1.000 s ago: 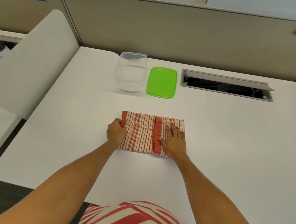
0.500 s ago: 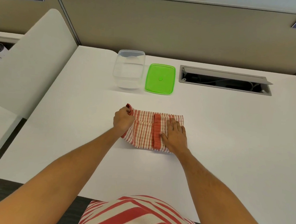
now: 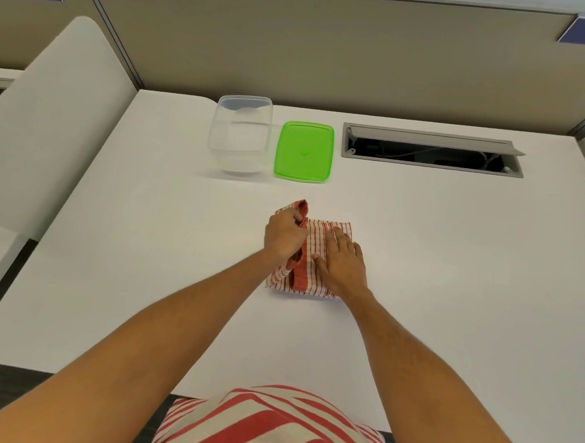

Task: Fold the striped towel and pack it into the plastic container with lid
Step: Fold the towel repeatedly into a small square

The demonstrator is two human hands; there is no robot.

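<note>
Fingers of the left hand [image 3: 285, 236] are curled round the raised left edge of the red-and-white striped cloth towel [image 3: 310, 273], while the right hand [image 3: 343, 263] is laid flat, fingers straight, on its right half. The towel is kept on the white surface [image 3: 452, 265], near the clear plastic container [image 3: 240, 134] and green plastic lid [image 3: 304, 152]. A final fold is judged underway; the lifted edge must be carried rightward and pressed flat.
</note>
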